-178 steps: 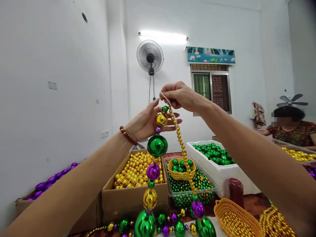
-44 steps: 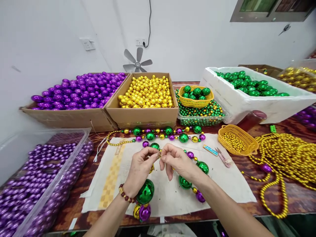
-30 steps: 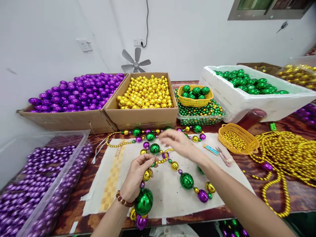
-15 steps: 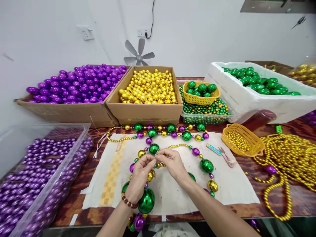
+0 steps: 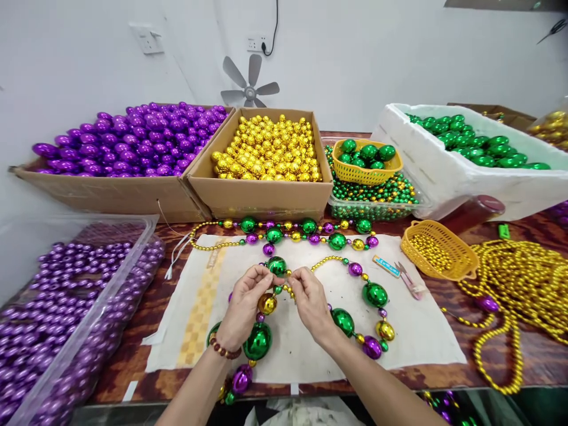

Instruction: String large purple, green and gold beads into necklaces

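Observation:
Over the white cloth (image 5: 171,349), both of my hands are closed in pinches, close together at the strung ends of a bead necklace (image 5: 375,294) in purple, gold and green. My left hand (image 5: 248,305), with a brown bead bracelet at the wrist, holds the thin string of the necklace. At its fingertips, my right hand (image 5: 309,302) pinches the string beside some small gold beads. The string itself is barely visible between the fingers. Large beads, such as a big green bead (image 5: 257,341), hang below the left hand, past the table edge.
A finished-looking bead strand (image 5: 337,241) lies behind. Snips (image 5: 410,283) and a blue-labelled blade (image 5: 386,266) lie right. Around stand a purple bead box (image 5: 110,195), gold bead box (image 5: 261,198), yellow basket (image 5: 464,269), foam box (image 5: 452,183), clear bin (image 5: 110,290) and gold bead strands (image 5: 523,284).
My hands have drawn slightly apart and turned, still pinching at the necklace ends. The hanging beads by my left hand have shifted left, and more beads show beside my right forearm.

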Motion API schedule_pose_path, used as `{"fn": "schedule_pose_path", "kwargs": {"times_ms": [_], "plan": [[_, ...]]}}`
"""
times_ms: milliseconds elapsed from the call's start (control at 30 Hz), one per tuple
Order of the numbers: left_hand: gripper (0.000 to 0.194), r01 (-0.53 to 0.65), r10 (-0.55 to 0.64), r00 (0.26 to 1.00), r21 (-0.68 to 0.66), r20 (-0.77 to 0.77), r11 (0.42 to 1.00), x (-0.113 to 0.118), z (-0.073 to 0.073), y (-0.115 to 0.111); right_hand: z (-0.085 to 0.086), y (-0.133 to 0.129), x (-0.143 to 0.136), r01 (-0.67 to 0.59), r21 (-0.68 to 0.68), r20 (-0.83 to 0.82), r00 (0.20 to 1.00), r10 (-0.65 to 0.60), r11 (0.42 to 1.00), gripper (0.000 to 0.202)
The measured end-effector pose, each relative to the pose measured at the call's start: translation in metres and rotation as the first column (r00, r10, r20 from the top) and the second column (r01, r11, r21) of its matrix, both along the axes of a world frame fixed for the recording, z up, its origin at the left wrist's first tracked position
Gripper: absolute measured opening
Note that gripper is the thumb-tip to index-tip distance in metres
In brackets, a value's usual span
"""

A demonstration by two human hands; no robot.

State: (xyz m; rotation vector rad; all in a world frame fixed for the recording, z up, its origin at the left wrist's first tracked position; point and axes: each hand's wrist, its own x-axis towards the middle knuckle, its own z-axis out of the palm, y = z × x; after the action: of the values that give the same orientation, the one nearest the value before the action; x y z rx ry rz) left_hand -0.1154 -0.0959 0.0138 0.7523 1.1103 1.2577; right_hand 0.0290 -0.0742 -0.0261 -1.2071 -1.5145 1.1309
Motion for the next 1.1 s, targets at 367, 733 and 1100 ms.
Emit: {"fn": "schedule_pose_path", "kwargs": {"times_ms": [367,733,1100], "plan": [[0.025,0.251,-0.240,0.967,-0.167,0.085,0.953,-0.009,-0.007,0.031,0.012,0.020,0.009,-0.093,0.044,-0.042,0.995,0.095,0.995,0.017],[0.015,0.267,-0.268,0.963,-0.092,-0.002,0.959,-0.021,-0.003,0.033,0.022,0.064,0.003,-0.437,0.020,0.148,0.891,0.430,0.899,0.020],[0.016,0.268,-0.282,0.943,-0.100,-0.175,0.958,-0.027,0.002,0.036,0.053,0.048,0.034,-0.538,0.125,0.563,0.730,0.387,0.833,0.016]]}}
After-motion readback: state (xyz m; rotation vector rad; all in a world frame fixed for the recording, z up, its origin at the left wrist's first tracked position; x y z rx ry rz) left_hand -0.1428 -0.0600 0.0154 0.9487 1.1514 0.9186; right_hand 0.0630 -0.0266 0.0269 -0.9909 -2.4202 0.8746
